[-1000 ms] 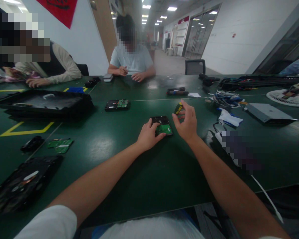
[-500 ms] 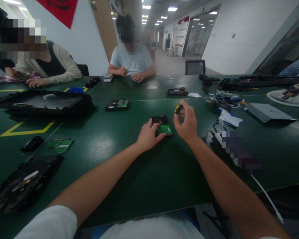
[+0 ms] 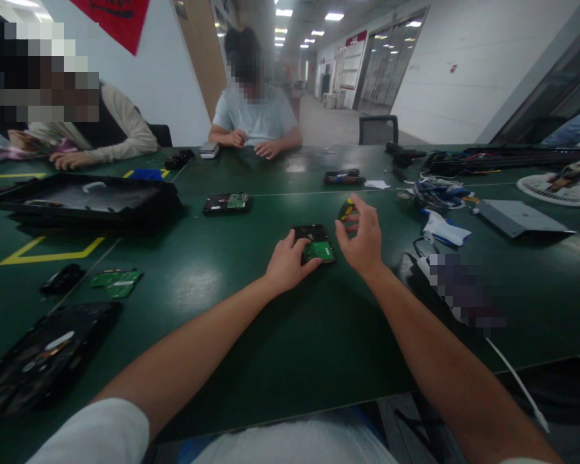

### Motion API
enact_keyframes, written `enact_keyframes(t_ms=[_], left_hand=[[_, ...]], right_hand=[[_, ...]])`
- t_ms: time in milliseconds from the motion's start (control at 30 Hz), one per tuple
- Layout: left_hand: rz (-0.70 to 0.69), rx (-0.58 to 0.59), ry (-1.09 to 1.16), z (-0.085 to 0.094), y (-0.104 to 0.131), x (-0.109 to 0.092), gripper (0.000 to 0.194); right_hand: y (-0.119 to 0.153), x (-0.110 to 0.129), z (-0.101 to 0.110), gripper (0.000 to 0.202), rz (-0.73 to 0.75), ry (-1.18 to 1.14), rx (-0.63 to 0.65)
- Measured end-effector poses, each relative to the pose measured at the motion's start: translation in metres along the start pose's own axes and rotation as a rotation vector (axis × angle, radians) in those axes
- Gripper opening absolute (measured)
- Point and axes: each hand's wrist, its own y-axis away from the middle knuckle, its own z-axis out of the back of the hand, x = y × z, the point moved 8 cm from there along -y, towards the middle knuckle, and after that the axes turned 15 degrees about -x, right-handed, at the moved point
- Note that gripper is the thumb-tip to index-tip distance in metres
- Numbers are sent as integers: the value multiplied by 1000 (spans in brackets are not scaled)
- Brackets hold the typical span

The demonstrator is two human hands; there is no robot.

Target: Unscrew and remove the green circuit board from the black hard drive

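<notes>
My left hand [image 3: 288, 263] grips the near left side of a black hard drive [image 3: 311, 232] that lies on the green table. Its thumb and fingers rest across the drive's edge, beside the green circuit board [image 3: 323, 252] on top. Just to the right and a little above the drive, my right hand [image 3: 362, 235] holds a short screwdriver [image 3: 347, 209] by its black and yellow handle, between thumb and fingers. The screwdriver's shaft cannot be made out, and the handle is apart from the drive.
Another hard drive [image 3: 227, 203] lies farther left. Black trays [image 3: 87, 200], loose green boards [image 3: 118, 282] and a black casing [image 3: 48, 361] are at the left. Cables [image 3: 439, 193], a grey metal box [image 3: 524, 218] and a white cord [image 3: 517, 383] lie right. Two people sit across.
The screwdriver handle has turned slightly in my right hand, showing less yellow. My left hand and the hard drive stay put. The person at the left has leaned a little.
</notes>
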Motion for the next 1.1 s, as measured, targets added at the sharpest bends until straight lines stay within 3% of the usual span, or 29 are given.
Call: enact_keyframes(t_ms=[1100], left_hand=[[5,3,13,0,0,0,62]], right_hand=[[0,1,0,62,-21,15,10]])
